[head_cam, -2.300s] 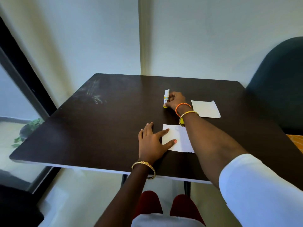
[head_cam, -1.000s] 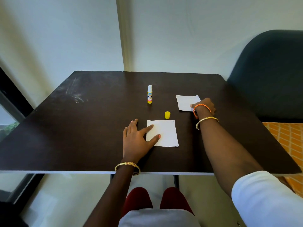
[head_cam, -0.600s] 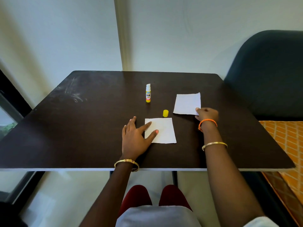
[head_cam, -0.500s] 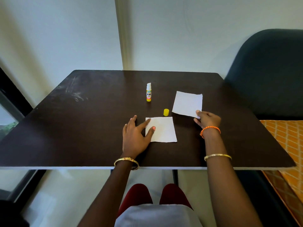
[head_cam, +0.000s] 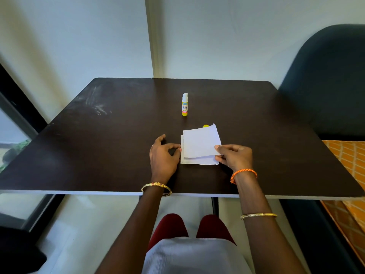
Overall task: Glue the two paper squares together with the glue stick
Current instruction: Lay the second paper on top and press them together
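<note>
Table (head_cam: 118,155) dark, wall (head_cam: 79,36) pale.

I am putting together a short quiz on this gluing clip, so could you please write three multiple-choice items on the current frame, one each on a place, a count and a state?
1. Where is the glue stick?
A. Upright on the table, beyond the papers
B. In the right hand
C. Lying on the chair

2. How many paper squares are in view?
A. One
B. Two
C. Four

3. What is the state of the upper paper square?
A. Crumpled into a ball
B. Flat on the far table corner
C. Pinched by the right hand over the lower paper square

Answers: 1 A, it stands alone on the table, uncapped, past the papers. 2 B, one square overlaps another. 3 C, the right hand grips its near right corner above the lower paper square, while the left hand rests at that sheet's left edge.
</note>
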